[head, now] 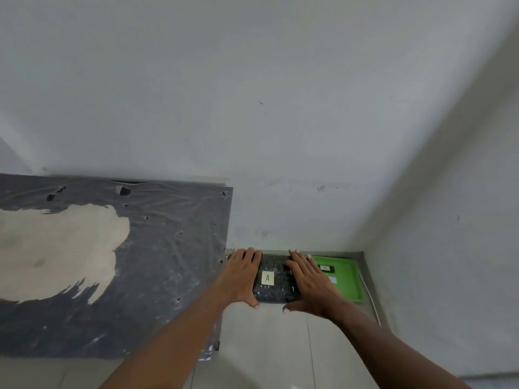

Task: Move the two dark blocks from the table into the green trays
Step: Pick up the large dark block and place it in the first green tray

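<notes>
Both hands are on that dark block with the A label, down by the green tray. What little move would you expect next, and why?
Probably a short lift and shift rightward. The left hand and right hand clasp the dark block at its two sides, and the green tray lies right beside it, partly hidden, so that seems the nearest place to set it.

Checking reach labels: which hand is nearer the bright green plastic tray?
Right. The right hand lies on the dark wrapped block beside the bright green plastic tray; the left hand grips the block's far side.
</notes>
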`<state>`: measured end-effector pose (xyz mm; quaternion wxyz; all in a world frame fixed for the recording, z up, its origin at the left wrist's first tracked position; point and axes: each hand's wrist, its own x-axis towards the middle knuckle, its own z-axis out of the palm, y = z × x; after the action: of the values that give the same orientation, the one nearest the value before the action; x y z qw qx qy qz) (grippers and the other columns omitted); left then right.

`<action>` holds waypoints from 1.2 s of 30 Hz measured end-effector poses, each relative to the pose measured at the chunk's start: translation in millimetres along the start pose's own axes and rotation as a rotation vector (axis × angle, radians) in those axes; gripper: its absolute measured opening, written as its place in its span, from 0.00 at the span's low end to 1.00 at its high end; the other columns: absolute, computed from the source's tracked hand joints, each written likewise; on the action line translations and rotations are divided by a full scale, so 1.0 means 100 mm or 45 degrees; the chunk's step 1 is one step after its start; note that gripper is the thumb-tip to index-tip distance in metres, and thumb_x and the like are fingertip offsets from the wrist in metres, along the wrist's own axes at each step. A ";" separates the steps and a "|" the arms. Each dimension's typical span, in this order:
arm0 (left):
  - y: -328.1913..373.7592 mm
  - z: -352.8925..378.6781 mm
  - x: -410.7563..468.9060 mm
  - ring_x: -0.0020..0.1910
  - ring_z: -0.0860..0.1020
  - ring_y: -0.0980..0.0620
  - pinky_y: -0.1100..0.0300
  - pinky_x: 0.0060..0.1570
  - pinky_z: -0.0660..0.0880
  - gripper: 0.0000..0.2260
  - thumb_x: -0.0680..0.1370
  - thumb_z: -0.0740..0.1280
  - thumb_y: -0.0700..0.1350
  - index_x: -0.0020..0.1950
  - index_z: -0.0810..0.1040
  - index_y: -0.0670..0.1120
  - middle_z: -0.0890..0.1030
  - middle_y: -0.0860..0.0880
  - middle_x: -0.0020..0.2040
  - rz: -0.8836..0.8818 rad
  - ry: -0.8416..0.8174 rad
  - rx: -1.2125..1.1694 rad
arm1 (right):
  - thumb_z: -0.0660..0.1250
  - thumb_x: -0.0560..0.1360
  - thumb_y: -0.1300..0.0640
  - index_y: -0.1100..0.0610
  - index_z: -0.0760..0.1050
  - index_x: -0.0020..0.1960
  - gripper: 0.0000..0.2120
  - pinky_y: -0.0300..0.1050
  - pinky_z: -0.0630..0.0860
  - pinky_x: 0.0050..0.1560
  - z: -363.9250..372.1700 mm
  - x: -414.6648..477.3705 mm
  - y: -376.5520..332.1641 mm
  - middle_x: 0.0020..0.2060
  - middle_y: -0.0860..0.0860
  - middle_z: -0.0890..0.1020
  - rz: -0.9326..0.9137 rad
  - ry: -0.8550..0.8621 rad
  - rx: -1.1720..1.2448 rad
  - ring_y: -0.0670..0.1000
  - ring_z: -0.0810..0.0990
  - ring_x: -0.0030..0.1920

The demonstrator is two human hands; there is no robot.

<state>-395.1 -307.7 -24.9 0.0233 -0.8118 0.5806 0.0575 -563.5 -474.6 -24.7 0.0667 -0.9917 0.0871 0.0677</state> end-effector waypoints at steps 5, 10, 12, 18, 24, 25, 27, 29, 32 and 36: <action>0.44 0.12 0.48 0.68 0.66 0.42 0.46 0.76 0.59 0.55 0.58 0.77 0.66 0.75 0.58 0.41 0.66 0.43 0.70 -0.085 -0.123 -0.062 | 0.55 0.62 0.18 0.56 0.47 0.77 0.58 0.54 0.42 0.78 0.08 -0.15 0.80 0.79 0.57 0.47 0.109 -0.007 0.181 0.54 0.42 0.78; 0.80 0.46 0.84 0.69 0.64 0.41 0.45 0.76 0.59 0.58 0.58 0.78 0.65 0.76 0.53 0.42 0.64 0.42 0.70 -0.202 -0.189 -0.121 | 0.52 0.63 0.19 0.56 0.47 0.78 0.57 0.51 0.44 0.76 0.31 -0.22 1.56 0.79 0.56 0.48 0.134 -0.085 0.283 0.55 0.47 0.78; 0.87 0.62 0.96 0.69 0.64 0.41 0.45 0.76 0.59 0.58 0.57 0.79 0.65 0.76 0.54 0.42 0.64 0.43 0.70 -0.218 -0.194 -0.145 | 0.50 0.63 0.18 0.55 0.46 0.78 0.57 0.52 0.47 0.75 0.46 -0.21 1.74 0.79 0.56 0.49 0.135 -0.123 0.301 0.56 0.49 0.78; 0.76 1.21 1.42 0.70 0.63 0.41 0.43 0.77 0.56 0.58 0.58 0.79 0.65 0.76 0.53 0.42 0.63 0.42 0.70 -0.229 -0.243 -0.146 | 0.52 0.64 0.20 0.52 0.45 0.78 0.53 0.48 0.49 0.71 1.09 0.03 2.11 0.79 0.55 0.53 0.172 -0.178 0.400 0.56 0.55 0.77; 0.46 2.16 2.01 0.72 0.62 0.42 0.41 0.78 0.51 0.58 0.59 0.79 0.62 0.77 0.52 0.41 0.63 0.43 0.71 -0.242 -0.220 -0.173 | 0.51 0.65 0.20 0.52 0.45 0.78 0.53 0.49 0.52 0.72 2.09 0.48 2.42 0.78 0.57 0.54 0.166 -0.160 0.411 0.56 0.56 0.77; 0.40 2.37 2.12 0.73 0.62 0.42 0.41 0.78 0.51 0.58 0.59 0.79 0.62 0.77 0.52 0.40 0.63 0.43 0.71 -0.245 -0.206 -0.189 | 0.52 0.66 0.20 0.53 0.46 0.78 0.53 0.50 0.53 0.73 2.30 0.57 2.49 0.78 0.57 0.55 0.172 -0.148 0.408 0.56 0.56 0.77; 0.30 2.82 2.32 0.73 0.62 0.42 0.42 0.78 0.51 0.57 0.59 0.79 0.61 0.77 0.53 0.40 0.64 0.43 0.72 -0.248 -0.183 -0.211 | 0.54 0.67 0.22 0.54 0.47 0.78 0.52 0.50 0.55 0.73 2.74 0.77 2.61 0.78 0.58 0.56 0.192 -0.126 0.403 0.56 0.57 0.77; 0.18 3.28 2.52 0.71 0.64 0.42 0.42 0.77 0.53 0.55 0.60 0.78 0.61 0.77 0.54 0.40 0.65 0.43 0.70 -0.232 -0.164 -0.204 | 0.59 0.69 0.25 0.54 0.47 0.78 0.50 0.52 0.56 0.73 3.20 0.99 2.72 0.78 0.58 0.56 0.208 -0.112 0.397 0.57 0.58 0.76; 0.01 3.99 2.83 0.68 0.66 0.42 0.43 0.75 0.56 0.54 0.60 0.78 0.61 0.76 0.56 0.40 0.67 0.43 0.68 -0.183 -0.135 -0.143 | 0.64 0.71 0.30 0.55 0.48 0.78 0.48 0.54 0.60 0.74 3.89 1.32 2.87 0.78 0.58 0.58 0.201 -0.069 0.368 0.57 0.61 0.75; -0.22 4.80 3.20 0.66 0.67 0.41 0.40 0.74 0.58 0.55 0.57 0.79 0.62 0.74 0.58 0.40 0.67 0.43 0.67 -0.179 -0.105 -0.089 | 0.66 0.71 0.32 0.56 0.48 0.78 0.48 0.54 0.62 0.74 4.73 1.71 3.05 0.77 0.59 0.58 0.206 -0.018 0.349 0.58 0.61 0.75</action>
<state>-303.5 -551.5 -540.6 0.0226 -0.8478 0.5184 0.1094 -509.9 -731.8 -550.3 0.1965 -0.9625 0.1746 0.0672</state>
